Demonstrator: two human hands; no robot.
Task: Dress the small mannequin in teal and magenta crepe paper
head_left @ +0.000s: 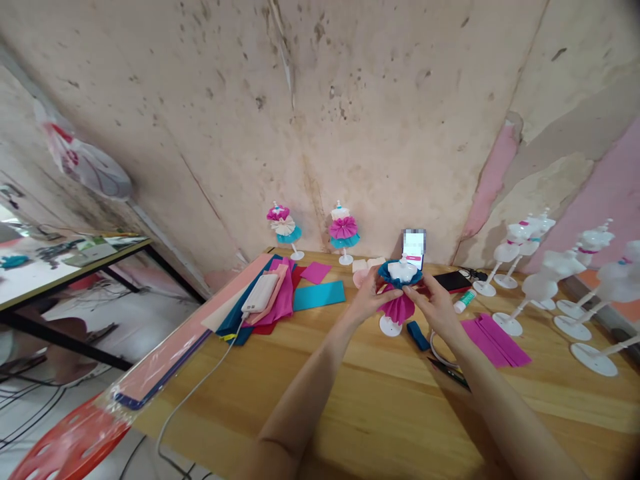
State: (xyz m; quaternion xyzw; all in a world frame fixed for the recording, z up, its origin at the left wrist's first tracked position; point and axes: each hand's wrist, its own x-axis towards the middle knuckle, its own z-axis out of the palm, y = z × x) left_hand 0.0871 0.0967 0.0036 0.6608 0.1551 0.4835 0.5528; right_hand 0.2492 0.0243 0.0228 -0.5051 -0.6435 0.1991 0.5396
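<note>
A small white mannequin (401, 270) stands upright on the table, a dark teal crepe paper ruffle (386, 273) around its upper body. A magenta pleated paper skirt (397, 308) hangs below that, above the round white base (391, 325). My left hand (371, 297) pinches the teal ruffle from the left, thumb at the front. From the right, my right hand (434, 303) grips the same ruffle, its thumb close to the other one. The fingers behind the ruffle are partly hidden. Near the base lies a folded dark teal paper strip (418, 336).
Two dressed mannequins (343, 230) (284, 227) stand by the wall; several white ones (547, 273) are at right. Around my hands are a lit phone (414, 245), glue stick (465, 301), scissors (450, 373) and magenta paper (495, 341). A white power bank (261, 293) rests on coloured paper at left.
</note>
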